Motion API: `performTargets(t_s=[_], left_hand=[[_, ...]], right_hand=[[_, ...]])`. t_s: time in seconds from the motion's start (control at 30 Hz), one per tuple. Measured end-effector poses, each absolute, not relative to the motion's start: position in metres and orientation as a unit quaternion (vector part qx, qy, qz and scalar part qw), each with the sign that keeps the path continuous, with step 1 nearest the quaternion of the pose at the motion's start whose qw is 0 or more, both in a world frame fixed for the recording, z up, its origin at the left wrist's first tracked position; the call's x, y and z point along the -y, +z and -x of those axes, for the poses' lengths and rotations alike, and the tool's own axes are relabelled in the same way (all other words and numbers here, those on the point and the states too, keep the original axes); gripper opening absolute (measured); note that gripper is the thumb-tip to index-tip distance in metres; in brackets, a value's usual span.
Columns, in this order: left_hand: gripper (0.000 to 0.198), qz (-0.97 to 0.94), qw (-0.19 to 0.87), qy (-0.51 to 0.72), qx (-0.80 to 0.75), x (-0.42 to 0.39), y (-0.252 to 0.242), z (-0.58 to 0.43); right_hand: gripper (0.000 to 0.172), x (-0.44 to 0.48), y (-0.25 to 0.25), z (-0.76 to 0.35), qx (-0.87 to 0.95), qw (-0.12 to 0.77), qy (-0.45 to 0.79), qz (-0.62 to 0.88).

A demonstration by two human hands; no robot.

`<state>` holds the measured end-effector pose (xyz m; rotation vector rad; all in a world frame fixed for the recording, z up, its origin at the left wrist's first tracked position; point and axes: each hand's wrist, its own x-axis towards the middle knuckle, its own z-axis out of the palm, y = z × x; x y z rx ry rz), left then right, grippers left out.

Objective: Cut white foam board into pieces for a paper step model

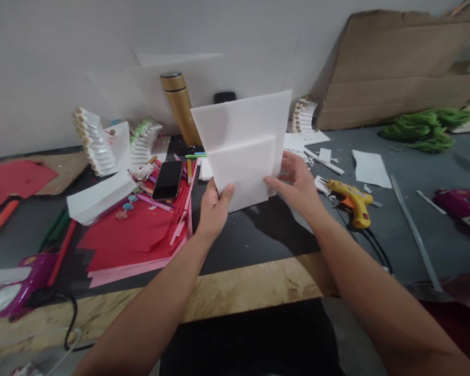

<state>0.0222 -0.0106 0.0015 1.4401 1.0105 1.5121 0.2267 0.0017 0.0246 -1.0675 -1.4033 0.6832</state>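
From the head view, both hands are at a large white panel (pixel 250 117) tilted up in front of the person, between the two hands, with a smaller white panel (pixel 245 172) lying over its lower part on the near face. The left hand (pixel 213 209) is clamped on the lower left edge, thumb in front and fingers mostly hidden behind. The right hand (pixel 300 183) takes the right edge more loosely, its thumb on the near face and its fingers bent behind. Whether the panels are stuck together I cannot tell.

To hold this well, the left grip should stay firm but flat, since thin stock seems likely to crease under a hard thumb. The right thumb does best pressing evenly close to the edge, so that the smaller panel neither slides nor skews. A slight shadow line along its top suggests it does not lie quite flush there, so that edge deserves checking.

Just right of the right hand lies a yellow glue gun (pixel 350 201); its nozzle is best kept clear of wrist and paper. Left of the left hand are a phone (pixel 167 180) and red sheets (pixel 131 232). Beyond the left hand stands a gold bottle (pixel 182 112), near enough to the large panel's upper left corner to be worth minding.
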Motion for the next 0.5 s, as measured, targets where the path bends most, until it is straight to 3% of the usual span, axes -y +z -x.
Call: performTargets(t_s=[0.17, 0.5], left_hand=[[0.044, -0.580, 0.412, 0.584, -0.390, 0.013, 0.000, -0.024], [0.047, -0.533, 0.462, 0.573, -0.418, 0.008, -0.009, -0.025]], right_hand=[[0.040, 0.001, 0.028, -0.228, 0.544, 0.534, 0.517, 0.390], [0.039, 0.000, 0.026, -0.228, 0.489, 0.515, 0.565, 0.421]])
